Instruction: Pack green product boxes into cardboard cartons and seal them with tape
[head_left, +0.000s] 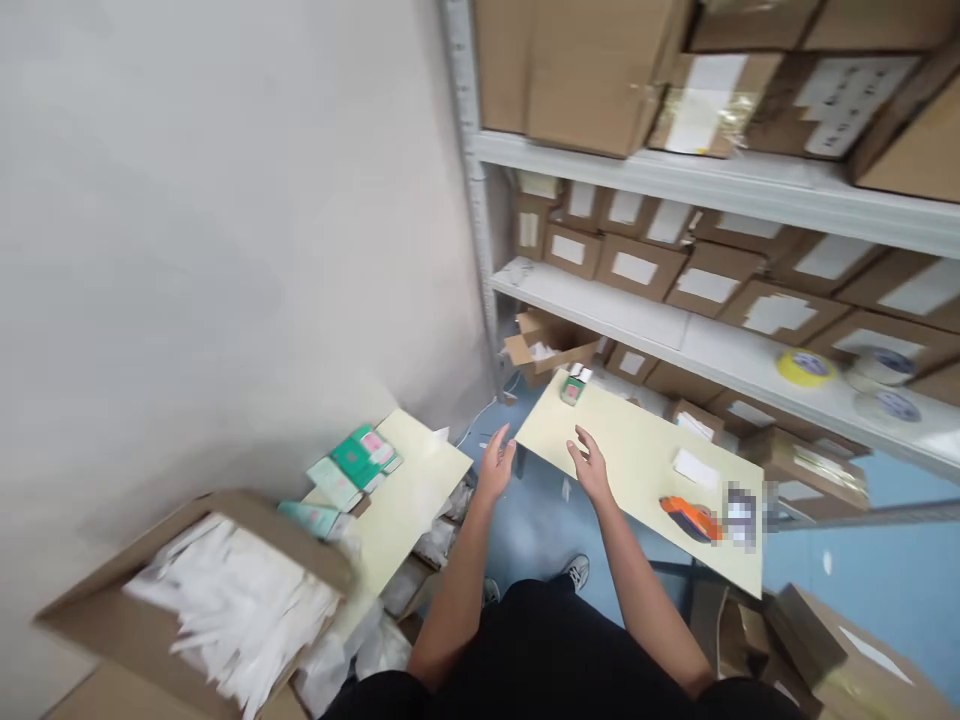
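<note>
My left hand [496, 464] is held out in the gap between two pale yellow tables, with its fingers apart and nothing in it. Over the near edge of the right table [637, 440] reaches my right hand [590, 463], also empty, thumb and fingers spread. The palms face each other with a gap between them. Beyond my right hand, a small green box [574, 386] with its white flaps up stands at the table's far left corner. Flattened green cartons [360, 458] lie on the left table [420, 450], to the left of my left hand.
An orange and dark tape dispenser [690, 519] and a white paper [696, 467] lie on the right table. A carton of white strips [240, 610] stands at lower left. Shelves [600, 295] of cardboard boxes rise ahead, with yellow tape [805, 367] on one. Open boxes [739, 640] sit at lower right.
</note>
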